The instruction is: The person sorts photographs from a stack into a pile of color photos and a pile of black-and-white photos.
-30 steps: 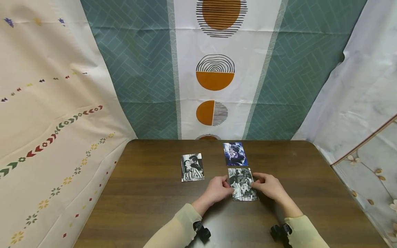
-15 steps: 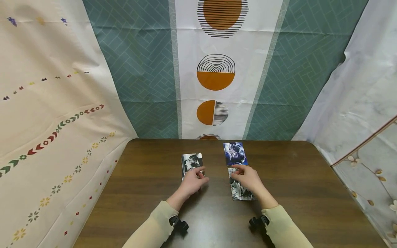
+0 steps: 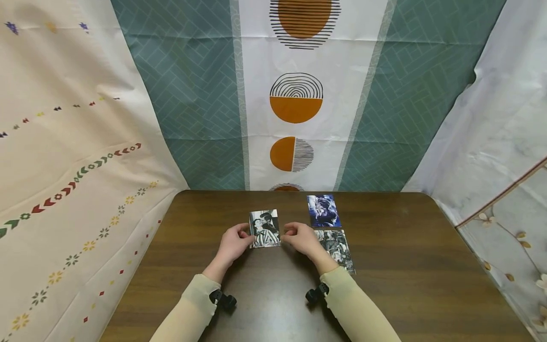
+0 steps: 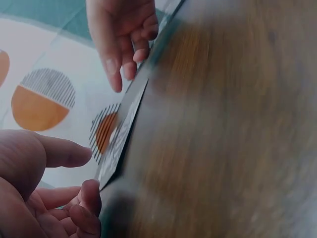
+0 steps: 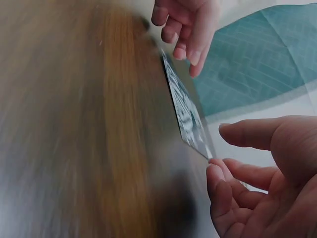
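A black-and-white photo (image 3: 265, 228) of a couple lies on the wooden table, left of centre. My left hand (image 3: 232, 244) is at its left edge, the thumb tip over the lower left corner. On the other side, my right hand (image 3: 302, 239) has its fingertips right at the lower right edge. In the left wrist view, the left thumb and index finger stand apart beside the photo (image 4: 119, 146). The right wrist view has the right fingertips at a corner of the photo (image 5: 187, 114), with a gap between thumb and fingers.
To the right lies a blue-toned photo (image 3: 324, 211), with a second black-and-white photo (image 3: 339, 247) just below it, partly covered by the right forearm. Behind the brown table (image 3: 410, 266) hangs a green and white patterned cloth (image 3: 201, 104).
Both hands have moved left from the lower right photo to the left one. They now stand on either side of it. The photos lie where they were.
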A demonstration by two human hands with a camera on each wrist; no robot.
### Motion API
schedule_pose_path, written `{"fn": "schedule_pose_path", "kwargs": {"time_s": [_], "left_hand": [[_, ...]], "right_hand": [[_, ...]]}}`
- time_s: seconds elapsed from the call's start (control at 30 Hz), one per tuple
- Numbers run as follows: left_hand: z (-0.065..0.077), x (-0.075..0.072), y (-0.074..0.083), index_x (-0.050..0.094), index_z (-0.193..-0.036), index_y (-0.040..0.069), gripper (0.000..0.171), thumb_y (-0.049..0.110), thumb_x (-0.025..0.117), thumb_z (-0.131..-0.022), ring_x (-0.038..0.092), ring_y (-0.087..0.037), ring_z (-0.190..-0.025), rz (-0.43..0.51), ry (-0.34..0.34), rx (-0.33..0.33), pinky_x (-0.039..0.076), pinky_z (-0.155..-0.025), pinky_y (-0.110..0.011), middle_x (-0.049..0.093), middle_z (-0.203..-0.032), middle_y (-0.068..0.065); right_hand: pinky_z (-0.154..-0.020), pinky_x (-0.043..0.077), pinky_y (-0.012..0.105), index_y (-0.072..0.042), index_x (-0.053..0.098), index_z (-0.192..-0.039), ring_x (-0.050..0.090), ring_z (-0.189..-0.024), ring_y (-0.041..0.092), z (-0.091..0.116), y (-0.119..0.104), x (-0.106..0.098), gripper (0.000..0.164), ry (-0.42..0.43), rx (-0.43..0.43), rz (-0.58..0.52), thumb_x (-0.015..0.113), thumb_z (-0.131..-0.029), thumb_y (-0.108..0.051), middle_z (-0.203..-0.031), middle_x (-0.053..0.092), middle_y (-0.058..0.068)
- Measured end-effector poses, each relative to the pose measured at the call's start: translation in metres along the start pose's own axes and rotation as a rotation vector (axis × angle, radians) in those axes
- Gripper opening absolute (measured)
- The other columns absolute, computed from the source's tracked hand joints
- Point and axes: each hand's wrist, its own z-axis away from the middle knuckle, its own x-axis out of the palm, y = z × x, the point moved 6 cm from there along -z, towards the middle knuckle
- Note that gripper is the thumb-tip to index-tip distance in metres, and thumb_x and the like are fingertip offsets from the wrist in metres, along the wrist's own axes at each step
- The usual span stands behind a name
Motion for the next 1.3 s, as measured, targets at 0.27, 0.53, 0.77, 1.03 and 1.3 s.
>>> {"fn": "schedule_pose_path", "kwargs": {"time_s": [0.27,0.53,0.77,1.03,1.3], "left_hand": [[-0.014,0.001,-0.002,0.063,-0.139,-0.013,0.059,0.013,0.081,-0.090,0.056,-0.017,-0.072,-0.092,-0.008,-0.002,0.048,-0.073,-0.034,0.065,-0.081,-0.002],[-0.019,0.005,0.002,0.071,-0.135,-0.003,0.052,0.014,0.084,-0.087,0.052,-0.016,-0.068,-0.169,-0.018,-0.002,0.042,-0.064,-0.032,0.059,-0.075,0.002],[-0.020,0.006,0.005,0.070,-0.139,0.000,0.056,0.014,0.086,-0.086,0.050,-0.016,-0.068,-0.223,-0.019,-0.008,0.038,-0.061,-0.031,0.056,-0.076,0.002],[-0.023,0.005,0.004,0.067,-0.142,-0.002,0.060,0.015,0.086,-0.088,0.050,-0.016,-0.069,-0.221,-0.029,-0.030,0.038,-0.062,-0.032,0.056,-0.077,0.001],[-0.024,0.005,0.000,0.066,-0.143,-0.002,0.061,0.017,0.086,-0.088,0.050,-0.017,-0.069,-0.231,-0.031,-0.032,0.037,-0.062,-0.032,0.056,-0.077,0.001]], "right_hand": [[-0.089,0.057,0.045,0.001,0.071,-0.133,0.070,-0.103,0.028,-0.020,-0.004,0.014,0.048,0.021,0.071,0.035,0.081,-0.092,-0.021,-0.109,0.076,0.008],[-0.093,0.056,0.045,0.002,0.073,-0.128,0.070,-0.103,0.029,-0.029,-0.008,0.018,0.047,0.029,0.082,0.062,0.081,-0.089,-0.022,-0.107,0.076,0.009],[-0.091,0.056,0.042,0.002,0.076,-0.124,0.071,-0.102,0.027,-0.030,-0.011,0.018,0.041,0.030,0.113,0.028,0.080,-0.089,-0.021,-0.107,0.077,0.009],[-0.089,0.056,0.043,0.002,0.076,-0.122,0.071,-0.101,0.027,-0.031,-0.014,0.018,0.039,0.039,0.131,-0.003,0.080,-0.090,-0.019,-0.107,0.078,0.010],[-0.089,0.056,0.045,0.000,0.075,-0.123,0.070,-0.099,0.028,-0.032,-0.011,0.022,0.038,0.063,0.140,-0.042,0.083,-0.090,-0.016,-0.106,0.076,0.009]]}}
